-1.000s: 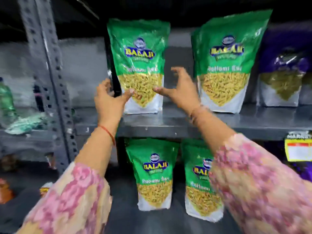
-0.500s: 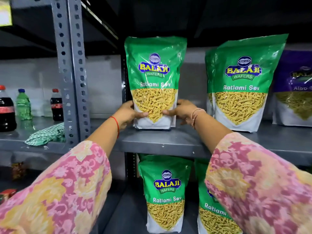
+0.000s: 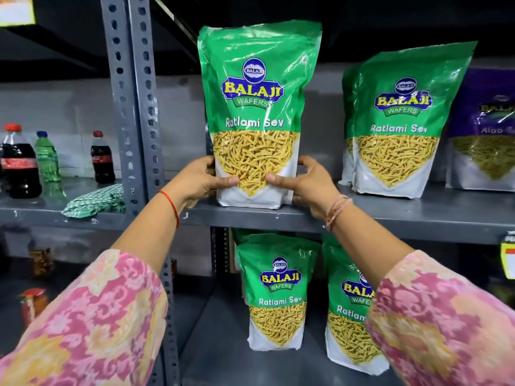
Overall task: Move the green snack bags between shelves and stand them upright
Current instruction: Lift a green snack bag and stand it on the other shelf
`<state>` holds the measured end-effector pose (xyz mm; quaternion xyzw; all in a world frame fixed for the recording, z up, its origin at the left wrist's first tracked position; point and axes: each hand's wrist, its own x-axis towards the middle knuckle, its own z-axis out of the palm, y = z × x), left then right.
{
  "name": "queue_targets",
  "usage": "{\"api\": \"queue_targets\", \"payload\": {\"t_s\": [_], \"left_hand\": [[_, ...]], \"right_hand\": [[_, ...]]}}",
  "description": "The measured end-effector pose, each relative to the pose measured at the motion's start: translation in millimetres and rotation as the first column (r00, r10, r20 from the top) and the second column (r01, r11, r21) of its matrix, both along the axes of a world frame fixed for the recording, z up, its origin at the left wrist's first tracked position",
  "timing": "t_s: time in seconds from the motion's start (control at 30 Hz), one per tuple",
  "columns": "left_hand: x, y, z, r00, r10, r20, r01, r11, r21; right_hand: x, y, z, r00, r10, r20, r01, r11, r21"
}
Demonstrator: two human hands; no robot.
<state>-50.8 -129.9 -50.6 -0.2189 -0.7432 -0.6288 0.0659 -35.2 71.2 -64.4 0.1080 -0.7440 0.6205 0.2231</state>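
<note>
A green snack bag (image 3: 257, 107) stands upright near the front of the upper shelf (image 3: 390, 215). My left hand (image 3: 196, 181) grips its lower left side, thumb across the front. My right hand (image 3: 309, 182) grips its lower right side the same way. To the right on the same shelf stand two more green snack bags (image 3: 401, 121), one behind the other. On the lower shelf (image 3: 223, 344) stand a green bag (image 3: 278, 291) and another green bag (image 3: 348, 316), partly hidden by my right sleeve.
A purple snack bag (image 3: 485, 129) stands at the far right of the upper shelf. A grey perforated upright (image 3: 131, 107) divides the racks. Left of it are cola and green soda bottles (image 3: 47, 160) and a checked cloth (image 3: 94, 200). Jars (image 3: 33, 305) sit lower left.
A second ago both hands were open in front of the bag. They closed on its lower sides. The view has moved closer and the bag stands nearer the shelf's front edge.
</note>
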Motion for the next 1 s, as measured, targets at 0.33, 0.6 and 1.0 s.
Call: {"api": "queue_targets", "payload": {"t_s": [0.33, 0.6, 1.0], "left_hand": [[39, 39, -16, 0.576, 0.663, -0.478, -0.412, 0.740, 0.531], [13, 221, 32, 0.934, 0.130, -0.332, -0.140, 0.990, -0.008], [-61, 293, 26, 0.983, -0.097, 0.157, 0.089, 0.994, 0.058]], "right_hand": [[28, 49, -1, 0.930, -0.152, -0.335, 0.231, 0.950, 0.209], [25, 198, 38, 0.899, -0.390, -0.199, 0.417, 0.902, 0.113], [-29, 259, 33, 0.973, -0.141, 0.183, 0.126, 0.988, 0.089]]}}
